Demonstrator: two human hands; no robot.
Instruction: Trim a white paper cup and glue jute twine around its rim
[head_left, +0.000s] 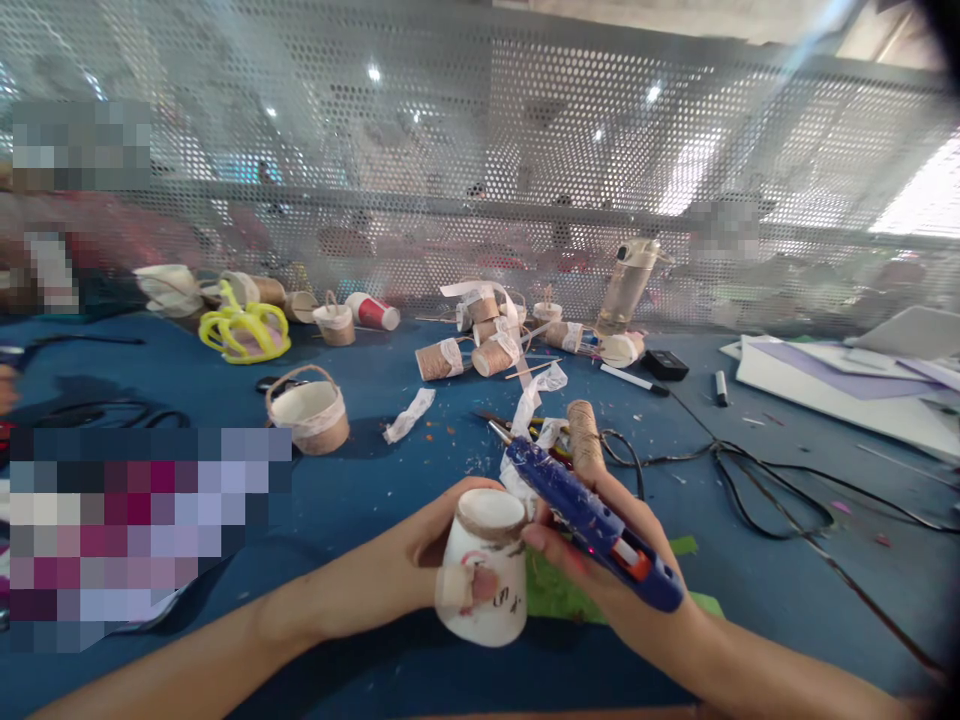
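My left hand (427, 555) is closed round a white paper cup (487, 610) turned upside down, its narrow end up. Brown twine (491, 532) circles the cup just under that end, and red and black marks show on its side. A whitish wrap covers part of my left thumb. In my right hand (611, 597) lies a blue glue gun (574, 505), nozzle pointing away to the upper left. The right fingertips touch the cup's twine edge; whether they also pinch the twine cannot be made out. Just beyond stands a spool of twine (583, 432).
A twine-wrapped basket cup (319, 430) stands left, near a yellow crown-like piece (244, 335). Several wrapped cups (442, 358) lie at the back beside a bottle (628, 285). White lace (531, 395), black cables (750, 500), a green sheet (559, 590) and white boards (847, 395) are around.
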